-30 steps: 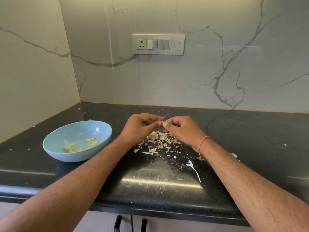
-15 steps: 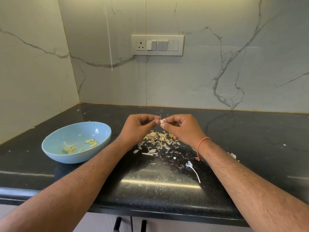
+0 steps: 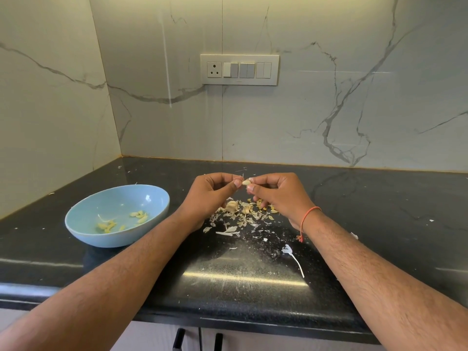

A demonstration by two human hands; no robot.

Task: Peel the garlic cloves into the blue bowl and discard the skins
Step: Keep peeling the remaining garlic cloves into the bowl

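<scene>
Right now you've got a garlic clove (image 3: 245, 182) pinched btwn both hands above the counter (image 3: 379, 211): left hand (image 3: 211, 196) w/ thumb and curled fingers on it, right hand (image 3: 279, 196) gripping its other end. Skins pile (image 3: 243, 214) lies just below. Blue bowl (image 3: 83, 224) w/ peeled cloves (image 3: 139, 216) sits to your left, apart from the hands.
</scene>
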